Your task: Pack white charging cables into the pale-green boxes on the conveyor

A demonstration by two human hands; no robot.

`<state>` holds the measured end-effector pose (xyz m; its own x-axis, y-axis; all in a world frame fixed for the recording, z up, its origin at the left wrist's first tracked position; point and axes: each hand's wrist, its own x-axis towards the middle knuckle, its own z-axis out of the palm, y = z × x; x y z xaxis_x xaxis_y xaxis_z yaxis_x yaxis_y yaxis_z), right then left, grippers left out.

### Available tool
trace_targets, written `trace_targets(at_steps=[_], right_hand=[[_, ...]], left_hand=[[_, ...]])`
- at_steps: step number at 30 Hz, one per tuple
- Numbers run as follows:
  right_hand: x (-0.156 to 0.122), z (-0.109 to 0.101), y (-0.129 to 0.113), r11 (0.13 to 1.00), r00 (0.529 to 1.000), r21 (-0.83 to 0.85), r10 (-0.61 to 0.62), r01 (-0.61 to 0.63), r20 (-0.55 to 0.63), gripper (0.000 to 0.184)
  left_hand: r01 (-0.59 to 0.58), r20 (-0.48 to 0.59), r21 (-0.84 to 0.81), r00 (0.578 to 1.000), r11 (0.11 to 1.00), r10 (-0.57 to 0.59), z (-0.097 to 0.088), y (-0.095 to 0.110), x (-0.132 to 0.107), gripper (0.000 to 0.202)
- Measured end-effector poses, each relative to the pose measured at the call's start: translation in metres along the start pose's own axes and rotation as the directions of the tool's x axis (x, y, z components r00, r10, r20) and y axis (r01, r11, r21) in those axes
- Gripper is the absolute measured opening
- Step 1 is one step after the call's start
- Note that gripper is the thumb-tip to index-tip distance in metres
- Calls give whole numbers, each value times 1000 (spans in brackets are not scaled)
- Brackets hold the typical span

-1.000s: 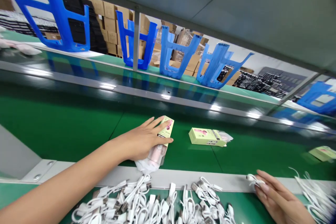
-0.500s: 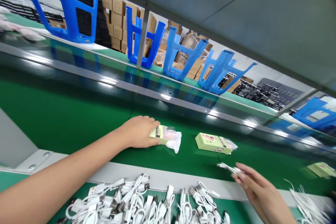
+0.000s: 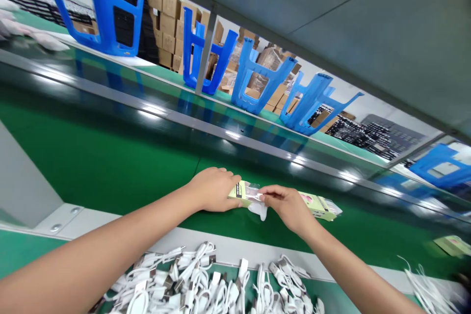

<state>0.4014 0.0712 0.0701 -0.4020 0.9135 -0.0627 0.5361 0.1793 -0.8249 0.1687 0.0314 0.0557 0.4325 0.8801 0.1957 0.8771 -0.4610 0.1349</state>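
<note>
Left hand (image 3: 216, 189) was curled around the yellow-green box (image 3: 240, 192) | box lay on the green belt (image 3: 128, 167), nearer its front edge | right hand (image 3: 287, 205) pinched a white cable (image 3: 259, 197), mostly hidden, at the box's open end | cable heap (image 3: 191, 279) lay near the tabletop's (image 3: 33, 252) far edge

One head-worn view; it faces forward and down from above the forearms (image 3: 121, 235), near the hands (image 3: 217, 190); visibly tilted, the overhead shelf (image 3: 349, 34) sloping down rightward.
</note>
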Motion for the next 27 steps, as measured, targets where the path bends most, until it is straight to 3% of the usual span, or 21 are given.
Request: trace_targets(at_steps=[2, 4, 7, 9, 12, 14, 16, 20, 21, 24, 25, 27], right_hand=[[0, 0, -2, 994, 999, -104, -35, 32, -23, 22], [-1, 0, 1, 959, 987, -249, -154, 138, -44, 19], [-4, -2, 14, 828, 918, -430, -396, 361, 8, 19], [-9, -8, 25, 736, 869, -496, -488, 461, 84, 25], [-20, -23, 39, 658, 852, -561, -487, 502, 191, 36], [-32, -37, 51, 671, 872, -571, -449, 473, 194, 39], [-50, -53, 72, 728, 900, -554, -426, 403, 95, 35], [-104, -85, 127, 870, 918, -457, -320, 188, -233, 26], [-119, -92, 138, 903, 902, -412, -274, 121, -334, 24], [-154, -104, 155, 969, 793, -245, -150, 1, -591, 18], [-161, -105, 155, 977, 773, -212, -141, 8, -619, 17], [-167, -102, 148, 979, 812, -191, -170, 74, -558, 18]], left_hand=[[-14, -14, 6, 1000, 1000, 14, 2, 3, 1, 51], [-20, -47, -1, 999, 1000, 20, 4, 5, 2, 51], [-38, -104, -17, 994, 999, 36, 8, 7, 0, 50], [-68, -130, -20, 989, 997, 65, 10, 5, -3, 45], [-80, -162, -82, 985, 993, 66, 13, -4, -9, 44], [-43, -179, -172, 984, 984, 12, 14, -14, -13, 49], [8, -201, -292, 977, 956, -69, 14, -23, -15, 51], [27, -302, -522, 929, 852, -214, 15, -31, -10, 47], [26, -328, -547, 913, 837, -243, 16, -31, -8, 46], [64, -363, -557, 878, 828, -312, 20, -31, -4, 46], [88, -354, -550, 876, 830, -327, 21, -32, -5, 44], [154, -315, -517, 880, 842, -354, 23, -36, -9, 42]])
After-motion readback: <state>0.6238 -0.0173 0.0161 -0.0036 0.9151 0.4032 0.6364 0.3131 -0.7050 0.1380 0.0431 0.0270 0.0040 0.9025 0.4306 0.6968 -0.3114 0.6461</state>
